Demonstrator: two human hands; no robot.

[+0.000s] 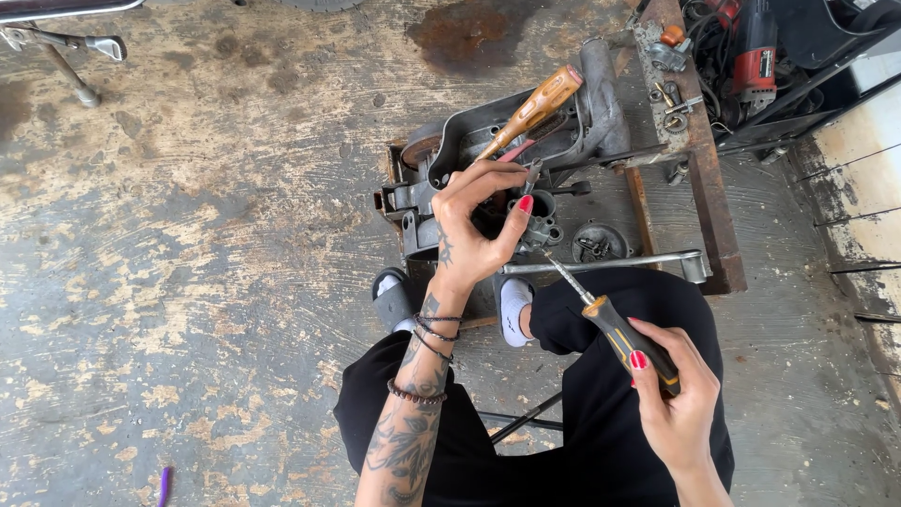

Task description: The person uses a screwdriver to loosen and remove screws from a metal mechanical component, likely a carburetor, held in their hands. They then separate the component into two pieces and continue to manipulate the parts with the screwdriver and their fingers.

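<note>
Left hand (474, 230) gripped a wooden-handled screwdriver (535, 111) over a gray metal engine part (540, 230), right hand (680, 394) clamped on a black-and-orange screwdriver (619, 329).

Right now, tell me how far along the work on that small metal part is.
Done: the engine casing sits open on the wooden pallet, loose pieces lying round it. In hand: the left hand holds the small grey metal part over it, the right hand aims a screwdriver at it. Left: the tip is short of the part.
</note>
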